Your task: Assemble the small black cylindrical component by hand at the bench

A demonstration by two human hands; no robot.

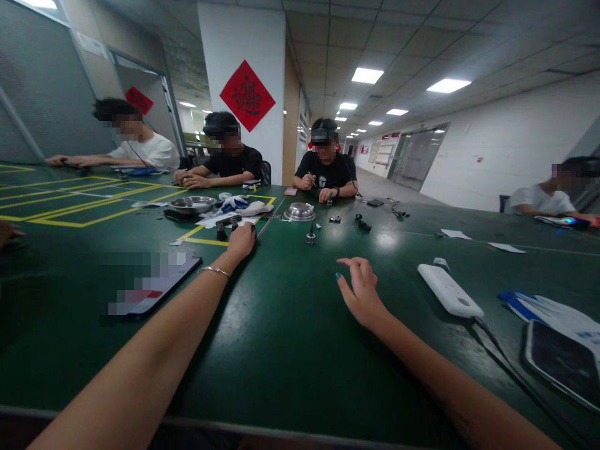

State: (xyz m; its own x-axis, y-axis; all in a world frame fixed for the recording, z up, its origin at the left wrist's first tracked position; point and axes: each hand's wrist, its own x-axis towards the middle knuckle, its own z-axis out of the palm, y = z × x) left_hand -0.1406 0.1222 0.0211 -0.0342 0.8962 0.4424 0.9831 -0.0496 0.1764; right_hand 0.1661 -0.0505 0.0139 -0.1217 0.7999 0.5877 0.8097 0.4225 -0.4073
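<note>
My left hand point(242, 242), with a bracelet at the wrist, reaches forward over the green table point(281, 350). Its fingers are curled, and a dark thing shows at their right edge, too small to name. Just left of it stand a black cylindrical piece point(221, 232) and a similar dark piece point(234, 223). My right hand point(360, 286) hovers above or rests on the table, fingers apart and holding nothing; I cannot tell whether it touches. Between and beyond my hands, a small metal part point(310, 235) with a round base and a stem stands upright.
Behind lie a shiny metal dish point(300, 212), a metal bowl point(192, 203) and gloves point(233, 202). A phone point(164, 284) lies left; a white cabled device point(450, 291), a blue-white packet point(553, 315) and another phone point(562, 362) lie right. Several people sit around the table.
</note>
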